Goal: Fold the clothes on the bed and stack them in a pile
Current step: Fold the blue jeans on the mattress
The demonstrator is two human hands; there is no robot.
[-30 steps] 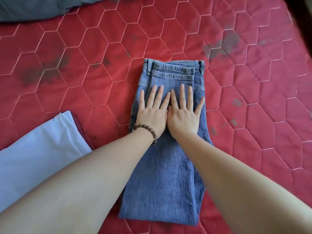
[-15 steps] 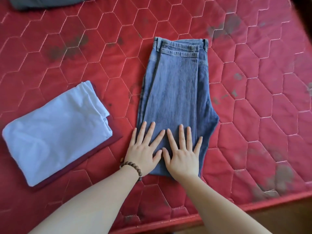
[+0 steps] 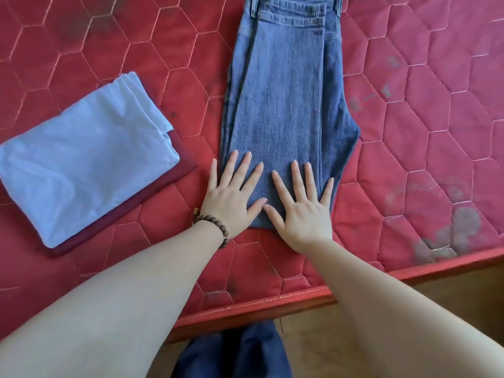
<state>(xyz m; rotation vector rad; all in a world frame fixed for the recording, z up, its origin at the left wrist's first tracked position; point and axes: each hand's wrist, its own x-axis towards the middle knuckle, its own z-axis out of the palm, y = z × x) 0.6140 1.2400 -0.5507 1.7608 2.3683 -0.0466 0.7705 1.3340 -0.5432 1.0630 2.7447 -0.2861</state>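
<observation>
Change: your hands have slid down the jeans from near the waistband to the near folded edge, and the pile at your left has come fully into view.
Left hand: your left hand (image 3: 231, 197), the one with the bead bracelet (image 3: 215, 226), lies flat with fingers spread on the near left corner of the denim, its little finger out over the mattress.
Right hand: your right hand (image 3: 302, 211) lies flat and spread beside it, thumbs nearly touching, pressing the same edge.
Jeans: the blue jeans (image 3: 286, 105) lie folded lengthwise on the red quilted mattress (image 3: 436, 132), near edge close to the bed's front, waistband at the far end.
Pile: a folded white garment (image 3: 81, 159) sits on a dark red one (image 3: 182, 165), just left of the jeans and apart from them.
Handling: denim is likely heavy and fairly stiff, so it should hold a crease; take the near edge at both corners and carry it toward the waistband.
</observation>
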